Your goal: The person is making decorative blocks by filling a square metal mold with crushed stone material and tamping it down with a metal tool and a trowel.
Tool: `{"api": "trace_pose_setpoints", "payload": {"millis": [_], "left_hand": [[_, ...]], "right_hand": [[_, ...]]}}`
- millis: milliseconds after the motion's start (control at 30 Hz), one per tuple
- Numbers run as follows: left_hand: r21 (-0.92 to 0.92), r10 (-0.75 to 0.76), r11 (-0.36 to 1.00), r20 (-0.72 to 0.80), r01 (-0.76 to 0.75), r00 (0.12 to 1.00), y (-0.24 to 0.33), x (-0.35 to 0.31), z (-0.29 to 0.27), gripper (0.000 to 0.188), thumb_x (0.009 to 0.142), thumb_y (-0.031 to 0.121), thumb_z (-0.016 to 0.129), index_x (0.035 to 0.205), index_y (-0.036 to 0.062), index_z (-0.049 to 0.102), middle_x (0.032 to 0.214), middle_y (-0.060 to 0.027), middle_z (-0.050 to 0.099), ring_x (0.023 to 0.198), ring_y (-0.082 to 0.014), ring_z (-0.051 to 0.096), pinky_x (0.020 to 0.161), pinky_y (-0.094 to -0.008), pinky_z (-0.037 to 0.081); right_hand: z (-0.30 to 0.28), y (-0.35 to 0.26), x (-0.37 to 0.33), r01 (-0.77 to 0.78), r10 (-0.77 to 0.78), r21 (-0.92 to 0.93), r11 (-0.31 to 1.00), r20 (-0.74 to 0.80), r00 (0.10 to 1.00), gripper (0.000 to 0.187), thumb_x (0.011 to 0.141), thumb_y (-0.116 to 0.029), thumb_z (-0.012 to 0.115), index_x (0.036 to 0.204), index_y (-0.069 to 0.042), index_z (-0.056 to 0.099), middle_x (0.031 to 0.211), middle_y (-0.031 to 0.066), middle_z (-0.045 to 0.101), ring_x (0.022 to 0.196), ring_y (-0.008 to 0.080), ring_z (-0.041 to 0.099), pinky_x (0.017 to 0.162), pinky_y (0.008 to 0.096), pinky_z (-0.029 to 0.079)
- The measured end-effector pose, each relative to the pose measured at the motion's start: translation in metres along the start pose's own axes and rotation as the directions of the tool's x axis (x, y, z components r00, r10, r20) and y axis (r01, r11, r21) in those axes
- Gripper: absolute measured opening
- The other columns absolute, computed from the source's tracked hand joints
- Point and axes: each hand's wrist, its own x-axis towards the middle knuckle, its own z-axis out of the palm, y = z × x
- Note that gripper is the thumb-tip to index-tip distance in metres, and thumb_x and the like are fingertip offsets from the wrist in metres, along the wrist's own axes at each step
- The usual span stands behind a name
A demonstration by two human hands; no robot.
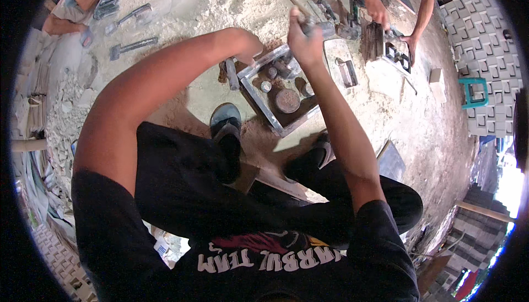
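Observation:
A square metal mold frame (263, 107) lies on the dusty ground in front of my feet. Inside it are a large round disc (287, 101), a small pale-topped cylinder (265, 86) and several other metal pieces. Over the frame's far left corner bends my left hand (246, 46), its fingers pointing down and mostly hidden behind the hand. My right hand (306, 38) is raised above the frame's far side, closed around a tool with a light wooden handle (296, 1); its far end is hard to make out.
Left of the frame lie a hammer (133, 47) and a short metal bar (232, 75). A flat plate with a slot-shaped piece (347, 73) is at its right. Two other people work at the far side, one at another mold (398, 55). A teal stool (474, 92) stands right.

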Motion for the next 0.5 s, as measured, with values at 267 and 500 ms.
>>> {"api": "trace_pose_setpoints", "payload": {"millis": [267, 500], "left_hand": [[0.052, -0.049, 0.998, 0.035, 0.047, 0.998, 0.008, -0.002, -0.010, 0.034, 0.078, 0.034, 0.065, 0.097, 0.0060, 0.067, 0.092, -0.0170, 0.066, 0.088, -0.0357, 0.063, 0.077, -0.0460, 0.049], [-0.003, 0.092, 0.996, 0.058, -0.092, 0.994, 0.019, 0.015, -0.003, 0.034, 0.079, 0.033, 0.065, 0.096, 0.0035, 0.067, 0.093, -0.0179, 0.067, 0.087, -0.0372, 0.063, 0.077, -0.0465, 0.050]], "right_hand": [[-0.042, 0.011, -0.032, -0.201, 0.133, 0.233, 0.951, 0.275, 0.952, 0.028, 0.094, -0.021, 0.053, 0.072, -0.005, 0.057, 0.057, -0.0032, 0.050, 0.048, 0.0063, 0.043, 0.044, 0.0247, 0.031], [-0.075, 0.012, -0.030, -0.031, 0.005, 0.144, 0.989, 0.180, 0.984, 0.034, 0.094, -0.022, 0.050, 0.065, -0.005, 0.055, 0.055, 0.0016, 0.048, 0.048, 0.0118, 0.042, 0.048, 0.0266, 0.030]]}}
